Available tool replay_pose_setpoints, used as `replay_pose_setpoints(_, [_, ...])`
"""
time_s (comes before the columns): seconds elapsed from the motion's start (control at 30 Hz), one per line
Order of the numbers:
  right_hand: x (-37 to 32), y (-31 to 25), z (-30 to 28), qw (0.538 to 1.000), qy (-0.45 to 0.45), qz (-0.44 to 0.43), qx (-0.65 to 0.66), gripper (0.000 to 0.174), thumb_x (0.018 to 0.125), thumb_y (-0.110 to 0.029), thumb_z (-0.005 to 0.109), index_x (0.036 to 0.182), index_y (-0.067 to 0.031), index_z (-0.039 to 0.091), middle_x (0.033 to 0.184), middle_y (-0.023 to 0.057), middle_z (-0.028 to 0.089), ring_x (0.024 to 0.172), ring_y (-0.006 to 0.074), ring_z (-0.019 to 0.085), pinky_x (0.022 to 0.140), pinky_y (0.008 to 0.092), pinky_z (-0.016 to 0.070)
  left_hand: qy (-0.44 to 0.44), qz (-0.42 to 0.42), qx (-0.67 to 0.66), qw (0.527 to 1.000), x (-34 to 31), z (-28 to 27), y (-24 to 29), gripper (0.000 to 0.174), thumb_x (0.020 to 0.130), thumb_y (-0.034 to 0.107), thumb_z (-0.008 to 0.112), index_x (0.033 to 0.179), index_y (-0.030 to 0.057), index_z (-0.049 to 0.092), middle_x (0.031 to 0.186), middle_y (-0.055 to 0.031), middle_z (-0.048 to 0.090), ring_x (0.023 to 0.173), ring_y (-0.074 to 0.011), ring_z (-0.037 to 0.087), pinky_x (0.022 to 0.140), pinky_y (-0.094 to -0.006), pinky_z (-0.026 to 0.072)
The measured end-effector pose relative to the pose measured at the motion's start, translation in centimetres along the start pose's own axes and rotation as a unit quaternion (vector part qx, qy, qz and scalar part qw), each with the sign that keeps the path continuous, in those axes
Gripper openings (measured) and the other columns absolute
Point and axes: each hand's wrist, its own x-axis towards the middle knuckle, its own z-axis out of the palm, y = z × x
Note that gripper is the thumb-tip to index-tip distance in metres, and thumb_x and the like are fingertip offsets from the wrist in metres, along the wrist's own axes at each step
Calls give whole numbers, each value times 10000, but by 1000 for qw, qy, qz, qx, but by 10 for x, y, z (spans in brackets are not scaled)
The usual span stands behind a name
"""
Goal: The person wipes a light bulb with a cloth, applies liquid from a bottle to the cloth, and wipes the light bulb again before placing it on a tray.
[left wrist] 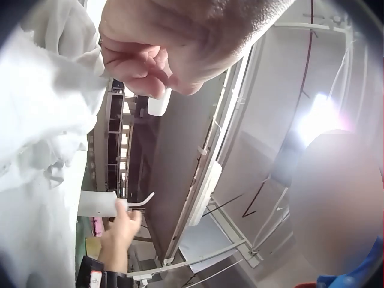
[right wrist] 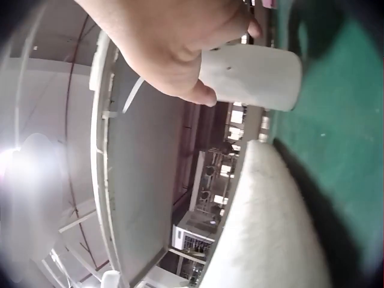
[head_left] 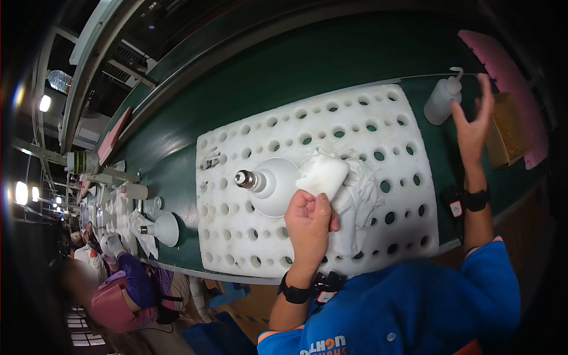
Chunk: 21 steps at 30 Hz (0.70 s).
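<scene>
My left hand point(head_left: 310, 228) pinches a white pad point(head_left: 326, 173) between thumb and curled fingers; an end of the pad point(left wrist: 158, 104) shows below the fingers in the left wrist view. Beside it, a crumpled white cloth point(head_left: 358, 204) lies on a perforated white foam board point(head_left: 236, 139). A white reflector bulb point(head_left: 277, 188) lies left of the pad, its metal screw base pointing left. At the right, my right hand point(head_left: 475, 133) has thumb and fingers spread around the top of a white squeeze bottle point(head_left: 438, 105) with a curved spout; whether it touches the bottle point(right wrist: 261, 77) I cannot tell.
Behind the right hand are a cardboard box point(head_left: 506, 131) and a pink foam strip point(head_left: 503, 71). Another bulb point(head_left: 167, 229) stands on the green surface point(head_left: 177, 148) at the left. A person in a pink vest point(head_left: 118, 302) is at lower left.
</scene>
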Motion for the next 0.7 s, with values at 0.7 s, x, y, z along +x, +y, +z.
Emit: replay_pose_setpoints(0.7, [-58, -178, 87, 770, -355, 175, 500, 263, 826, -117, 664, 1067, -12, 653, 1021, 86, 650, 918, 116, 587, 809, 241, 463, 222, 342, 533, 741, 29, -55, 48, 311, 862, 173, 621, 1121, 13, 557, 701, -44, 549, 578, -122, 446, 547, -237, 393])
